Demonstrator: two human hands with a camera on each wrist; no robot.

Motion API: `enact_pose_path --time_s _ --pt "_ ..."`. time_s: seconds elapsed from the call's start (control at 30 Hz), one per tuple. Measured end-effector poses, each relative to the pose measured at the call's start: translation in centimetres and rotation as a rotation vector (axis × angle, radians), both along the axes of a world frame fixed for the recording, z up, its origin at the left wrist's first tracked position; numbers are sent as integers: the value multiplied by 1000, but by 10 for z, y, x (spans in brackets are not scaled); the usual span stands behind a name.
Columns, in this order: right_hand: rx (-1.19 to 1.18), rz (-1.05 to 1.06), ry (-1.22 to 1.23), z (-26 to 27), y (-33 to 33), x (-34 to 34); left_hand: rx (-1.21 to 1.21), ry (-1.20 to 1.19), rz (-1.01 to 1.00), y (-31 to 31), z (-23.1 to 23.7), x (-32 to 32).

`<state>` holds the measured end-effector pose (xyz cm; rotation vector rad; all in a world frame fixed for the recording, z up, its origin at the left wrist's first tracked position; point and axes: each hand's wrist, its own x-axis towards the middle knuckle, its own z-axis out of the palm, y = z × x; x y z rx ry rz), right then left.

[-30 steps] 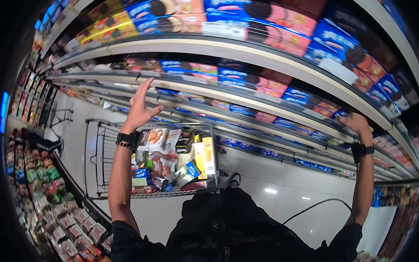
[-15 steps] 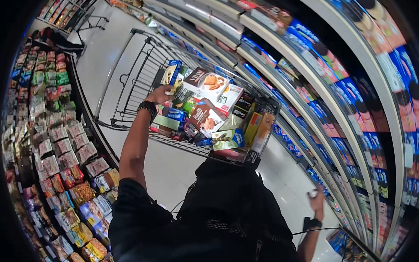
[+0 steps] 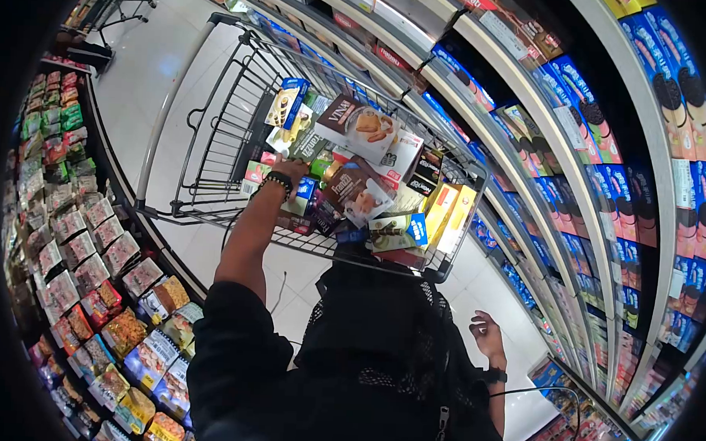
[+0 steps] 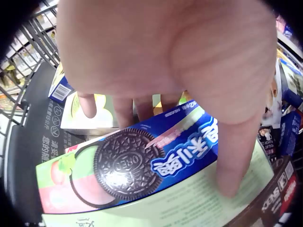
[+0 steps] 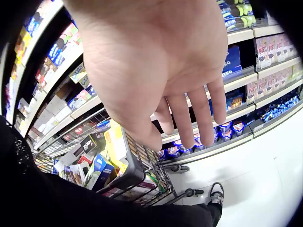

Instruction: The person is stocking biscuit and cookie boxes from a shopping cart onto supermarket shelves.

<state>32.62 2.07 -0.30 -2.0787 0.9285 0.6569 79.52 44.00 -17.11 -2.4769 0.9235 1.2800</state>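
Note:
My left hand reaches into the loaded shopping cart. In the left wrist view, the left hand grips a blue and green Oreo box, thumb on its pale green face and fingers over the far edge. A pale box lies beyond it. Beside the hand in the cart are a brown and white box and a yellow box. My right hand hangs empty beside my body. In the right wrist view, the right hand has its fingers loosely extended.
Shelves of boxed biscuits run along the right. A display of packaged snacks stands on the left. Another cart is at the upper left. A black cable loops from my right wrist.
The left hand has come down from above the cart and now holds the Oreo box. The right hand has moved from the shelf to my side. The view has turned toward the cart.

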Motion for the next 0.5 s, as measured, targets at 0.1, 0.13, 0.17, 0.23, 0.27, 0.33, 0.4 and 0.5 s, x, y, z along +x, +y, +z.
enact_pose_path --time_s 0.1,0.13,0.17,0.23,0.27,0.33,0.4,0.5 --pt "-35 -86 11 -1 1 -1 -65 -150 -137 11 -9 -6" --pt "-50 -62 30 9 7 10 -127 -181 -204 23 -46 -1" --pt "-72 -21 33 13 10 15 -226 -154 -185 10 6 -3" --pt "-116 94 13 28 21 40 -405 -137 -78 2 40 5" --pt "-100 147 -92 22 21 45 -560 -159 -12 -8 66 8" --pt "-106 223 -189 31 27 76 -800 -90 209 -31 131 16" --pt "-125 276 -309 41 34 115 -1009 304 624 -68 198 13" --pt "-155 256 -602 81 49 182 -1495 447 705 -124 248 -2"
